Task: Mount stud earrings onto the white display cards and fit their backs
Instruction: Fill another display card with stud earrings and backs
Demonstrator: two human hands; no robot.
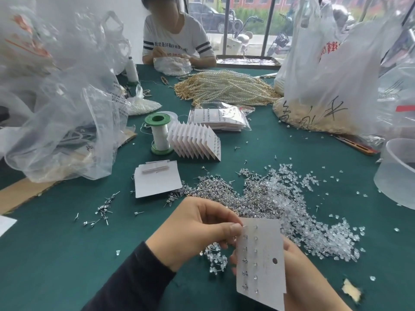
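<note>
My right hand (298, 272) holds a white display card (267, 277) from behind, low in the head view. Two columns of stud earrings sit in the card. My left hand (197, 230) pinches a stud earring (243, 226) between thumb and forefinger at the card's top left corner. A heap of loose studs (224, 191) and clear earring backs (314, 230) lies on the green table beyond the card. More blank cards (157, 180) lie flat to the left of the heap. A fanned row of filled cards (197, 140) stands behind them.
A green-ended thread spool (160, 133) stands by the fanned cards. Bagged cards (220, 118), pearl strands (226, 86) and big plastic bags (67, 108) (336, 75) ring the table. A clear tub (397, 176) sits at the right edge. Another person (177, 34) works across the table.
</note>
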